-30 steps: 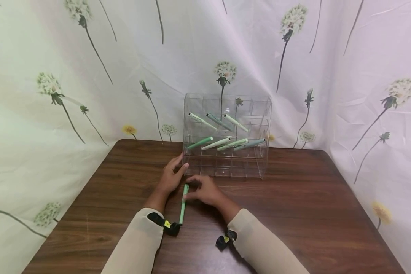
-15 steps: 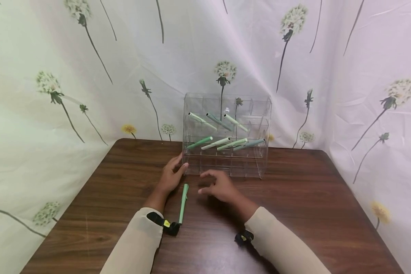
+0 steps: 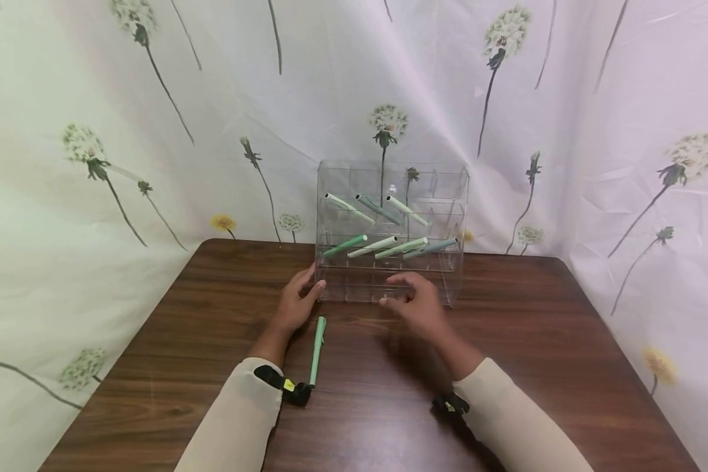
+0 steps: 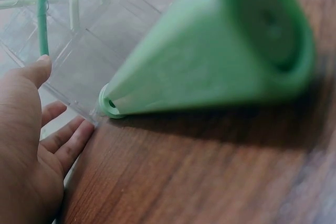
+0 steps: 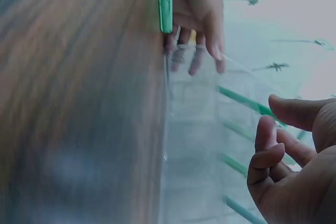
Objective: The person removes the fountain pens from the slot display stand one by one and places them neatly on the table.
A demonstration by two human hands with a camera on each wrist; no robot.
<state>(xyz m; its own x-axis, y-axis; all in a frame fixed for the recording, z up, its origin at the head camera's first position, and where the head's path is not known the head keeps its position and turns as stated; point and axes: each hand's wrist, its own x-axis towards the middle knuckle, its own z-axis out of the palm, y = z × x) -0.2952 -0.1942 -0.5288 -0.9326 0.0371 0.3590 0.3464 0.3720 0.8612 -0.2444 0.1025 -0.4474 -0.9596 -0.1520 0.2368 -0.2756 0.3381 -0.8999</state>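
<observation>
Transparent rack [image 3: 383,231], tiered, with slanted green and grey-blue pens [image 3: 345,246]

The head camera looked forward and down over the table [image 3: 537,328], far enough back to frame the whole clear rack [image 3: 360,285]. The left wrist camera, tilted, faced past the left hand [image 4: 26,140] to the rack's corner, very near the green pen [image 4: 210,61]. The right wrist camera, turned sideways, looked past the right hand [image 5: 294,182] toward the left; all three views shared rack, pen and left hand
</observation>
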